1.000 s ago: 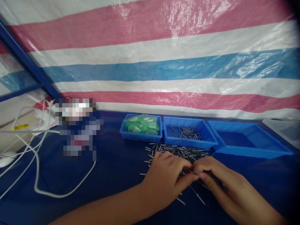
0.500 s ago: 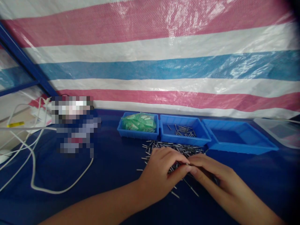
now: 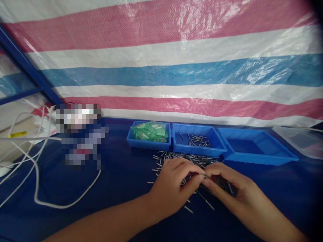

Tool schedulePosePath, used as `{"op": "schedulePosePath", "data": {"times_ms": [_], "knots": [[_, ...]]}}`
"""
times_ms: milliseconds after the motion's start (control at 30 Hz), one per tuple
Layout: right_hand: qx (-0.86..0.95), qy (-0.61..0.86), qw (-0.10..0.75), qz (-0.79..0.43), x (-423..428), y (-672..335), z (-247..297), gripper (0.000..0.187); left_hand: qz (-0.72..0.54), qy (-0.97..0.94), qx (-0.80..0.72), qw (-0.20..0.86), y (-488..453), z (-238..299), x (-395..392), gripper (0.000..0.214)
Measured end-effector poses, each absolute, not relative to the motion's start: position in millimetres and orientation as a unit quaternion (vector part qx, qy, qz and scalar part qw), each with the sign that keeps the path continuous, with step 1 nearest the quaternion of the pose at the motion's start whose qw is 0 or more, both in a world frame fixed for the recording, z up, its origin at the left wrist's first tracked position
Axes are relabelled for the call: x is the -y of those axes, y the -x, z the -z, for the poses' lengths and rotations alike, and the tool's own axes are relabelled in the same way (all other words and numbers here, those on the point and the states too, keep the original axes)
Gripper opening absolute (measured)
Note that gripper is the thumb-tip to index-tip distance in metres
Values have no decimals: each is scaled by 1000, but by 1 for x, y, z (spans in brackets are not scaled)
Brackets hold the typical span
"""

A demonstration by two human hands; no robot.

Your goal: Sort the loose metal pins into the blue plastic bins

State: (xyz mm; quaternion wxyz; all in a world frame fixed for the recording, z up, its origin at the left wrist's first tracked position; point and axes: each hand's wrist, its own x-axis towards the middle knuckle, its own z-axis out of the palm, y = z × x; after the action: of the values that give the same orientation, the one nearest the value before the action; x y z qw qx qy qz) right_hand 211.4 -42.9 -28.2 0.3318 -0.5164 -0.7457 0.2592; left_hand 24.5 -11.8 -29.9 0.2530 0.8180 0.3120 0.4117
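Note:
A small metal rivet sits between the fingertips of both hands, above a loose pile. My left hand comes in from the left, thumb and forefinger pinched on one end. From the right, my right hand pinches the other end. Dark metal pieces show in the hollow of the right hand; whether it holds them is unclear. Under and behind the hands spreads the pile of thin metal rivets, partly hidden by the left hand. Several stray ones lie nearer me on the blue table.
Behind the pile stand a blue bin with green bags, a middle blue bin with some rivets, and an empty blue bin. A clear plastic container sits at far right. White cables loop across the left, beside blurred-out items.
My right hand has shifted slightly right and opened a small gap between the fingertips, so the rivet shows more. My left hand has hardly moved.

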Motion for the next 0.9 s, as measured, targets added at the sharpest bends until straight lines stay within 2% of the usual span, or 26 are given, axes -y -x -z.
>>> {"op": "schedulePosePath", "data": {"times_ms": [367, 533, 900], "knots": [[779, 464, 402, -132, 42, -219, 26, 2, -359, -829, -332, 273, -23, 30, 11, 15], [726, 531, 434, -57, 26, -224, 16, 10, -389, -805, -346, 283, -23, 31, 11, 23], [738, 550, 379, 93, -26, -229, 0, 16, -380, -823, -331, 264, -26, 32, 8, 17]]}}
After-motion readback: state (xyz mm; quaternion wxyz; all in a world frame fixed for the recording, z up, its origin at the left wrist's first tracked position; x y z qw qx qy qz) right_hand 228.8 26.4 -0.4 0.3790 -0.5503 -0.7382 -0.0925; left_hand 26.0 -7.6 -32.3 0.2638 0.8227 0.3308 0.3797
